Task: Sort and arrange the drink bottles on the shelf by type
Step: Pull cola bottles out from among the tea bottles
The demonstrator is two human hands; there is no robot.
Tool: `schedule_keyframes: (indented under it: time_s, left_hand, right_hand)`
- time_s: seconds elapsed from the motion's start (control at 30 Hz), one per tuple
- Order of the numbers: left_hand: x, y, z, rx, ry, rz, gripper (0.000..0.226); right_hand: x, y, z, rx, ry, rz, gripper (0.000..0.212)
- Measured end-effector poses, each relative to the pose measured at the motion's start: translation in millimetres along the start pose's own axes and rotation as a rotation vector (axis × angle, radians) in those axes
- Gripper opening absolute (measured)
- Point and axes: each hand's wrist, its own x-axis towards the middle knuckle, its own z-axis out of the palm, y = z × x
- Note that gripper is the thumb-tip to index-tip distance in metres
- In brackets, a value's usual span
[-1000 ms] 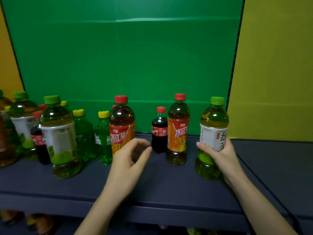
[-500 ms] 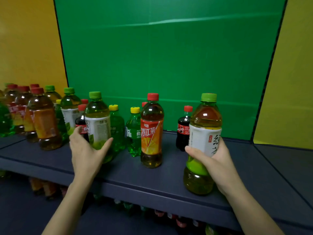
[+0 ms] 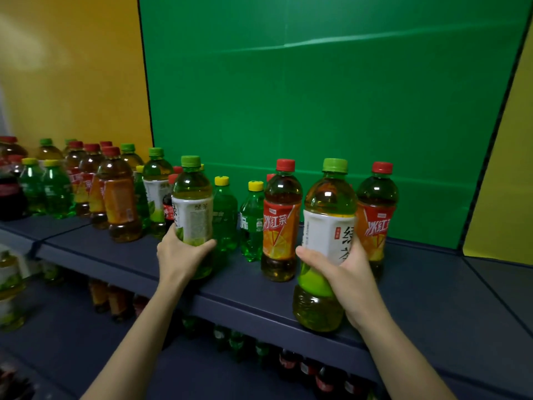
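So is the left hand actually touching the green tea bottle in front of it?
Touching. The head view shows the left hand curled round the green tea bottle, thumb one side, fingers the other.

Green-capped tea bottle, white label, upright on the shelf in the left hand — a second green tea bottle gripped by the right hand at the front edge — red-capped iced teas and small green sodas upright behind.
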Motion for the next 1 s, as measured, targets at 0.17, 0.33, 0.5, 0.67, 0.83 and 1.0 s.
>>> schedule_keyframes:
  time_s: [0.17,0.33,0.5,0.67,0.83,1.0]
  left_hand:
    - [-22,2,-38,-0.066,0.033,0.020,0.065]
    - [-24,5,-90,-0.038,0.120,0.069,0.054]
    - [-20,-12,-155,0.010,0.158,0.072,0.069]
    - [-15,-48,-228,0.068,0.232,0.006,0.053]
    - [-4,-96,-318,0.120,0.261,-0.058,0.067]
    - [17,-137,-400,0.151,0.281,-0.081,0.062]
  right_hand:
    - [-3,-3,16,0.025,-0.044,-0.029,0.058]
    - [-4,-3,53,0.050,-0.106,-0.055,0.050]
    - [-5,-1,115,0.105,-0.198,-0.065,0.050]
    - [-13,7,195,0.141,-0.268,-0.027,0.051]
    - [-23,17,291,0.186,-0.312,-0.002,0.055]
    - [-28,19,390,0.238,-0.341,-0.012,0.051]
